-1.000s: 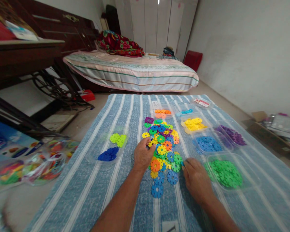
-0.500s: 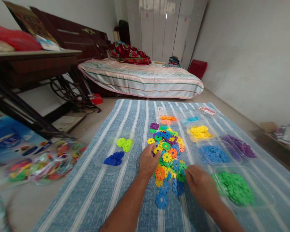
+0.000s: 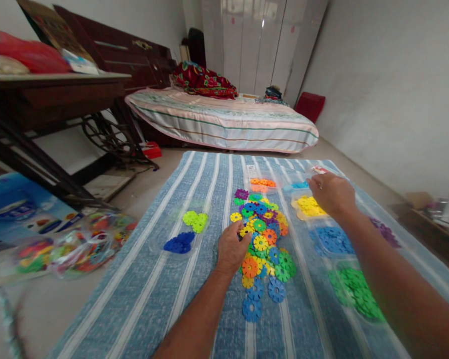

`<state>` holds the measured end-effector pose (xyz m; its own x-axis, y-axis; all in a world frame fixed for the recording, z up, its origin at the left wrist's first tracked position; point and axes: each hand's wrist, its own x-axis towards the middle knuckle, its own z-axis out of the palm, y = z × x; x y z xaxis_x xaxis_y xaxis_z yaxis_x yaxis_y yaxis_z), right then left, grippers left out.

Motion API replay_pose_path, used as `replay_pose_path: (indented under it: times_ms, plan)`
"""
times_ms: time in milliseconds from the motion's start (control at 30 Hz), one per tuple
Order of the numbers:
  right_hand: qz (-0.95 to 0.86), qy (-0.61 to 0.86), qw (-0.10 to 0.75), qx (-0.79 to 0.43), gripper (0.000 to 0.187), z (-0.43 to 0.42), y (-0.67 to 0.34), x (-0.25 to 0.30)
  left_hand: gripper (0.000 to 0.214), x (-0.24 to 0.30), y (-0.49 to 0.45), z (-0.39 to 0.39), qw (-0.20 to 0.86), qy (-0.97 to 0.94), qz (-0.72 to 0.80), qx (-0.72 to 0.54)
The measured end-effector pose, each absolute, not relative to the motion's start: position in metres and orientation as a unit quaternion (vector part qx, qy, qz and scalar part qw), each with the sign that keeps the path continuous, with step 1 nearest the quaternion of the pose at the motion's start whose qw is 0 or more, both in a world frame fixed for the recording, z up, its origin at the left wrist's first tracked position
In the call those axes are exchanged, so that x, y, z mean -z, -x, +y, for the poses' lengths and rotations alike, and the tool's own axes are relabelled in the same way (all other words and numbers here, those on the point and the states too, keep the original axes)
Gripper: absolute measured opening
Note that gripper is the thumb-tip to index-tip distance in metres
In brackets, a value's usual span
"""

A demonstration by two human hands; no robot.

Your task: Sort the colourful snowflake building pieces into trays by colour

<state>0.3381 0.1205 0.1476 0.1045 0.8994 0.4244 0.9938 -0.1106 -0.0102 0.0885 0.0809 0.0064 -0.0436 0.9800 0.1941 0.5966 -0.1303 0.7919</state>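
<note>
Dozens of mixed toy discs (image 3: 261, 243) heaped on striped cloth (image 3: 217, 199), with left hand (image 3: 232, 247) half-curled at nine o'clock and right hand (image 3: 332, 192) bunched at two, any pinch impossible to tell, and with spills possible from a low right forearm (image 3: 396, 269) brushing tubbed green discs (image 3: 355, 291) at four.

Home bedroom: bed (image 3: 224, 127) with striped sheet at far side, red floral quilt (image 3: 209, 84) heaped on it, wardrobe (image 3: 260, 55) behind, treadle table (image 3: 78, 93) at left.

Smooth plastic discs (image 3: 259, 226); matt woven cloth (image 3: 134, 299); glossy wardrobe (image 3: 250, 55)
</note>
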Motion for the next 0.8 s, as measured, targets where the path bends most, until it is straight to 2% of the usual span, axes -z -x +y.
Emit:
replay_pose_path:
  times_ms: [133,333,467,667,800]
  plan:
    - [-0.742,0.654,0.135,0.065,0.029,0.062,-0.312,-0.112,0.032,-0.005,-0.09,0.081,0.249,-0.645,0.611,-0.386]
    - [-0.774,0.596,0.21,-0.031,0.019,-0.013,-0.291,-0.05,0.03,-0.005,-0.092,0.081,0.244,-0.647,0.607,-0.392]
    - [-0.778,0.57,0.265,0.003,0.015,-0.044,-0.28,-0.028,0.027,-0.008,-0.093,0.081,0.242,-0.647,0.61,-0.387]
    - [-0.79,0.561,0.24,0.059,0.017,-0.061,-0.262,-0.01,0.028,-0.007,-0.093,0.08,0.248,-0.645,0.606,-0.393]
    - [-0.797,0.538,0.267,0.067,0.016,-0.059,-0.259,-0.003,0.03,-0.008,-0.093,0.08,0.25,-0.645,0.607,-0.391]
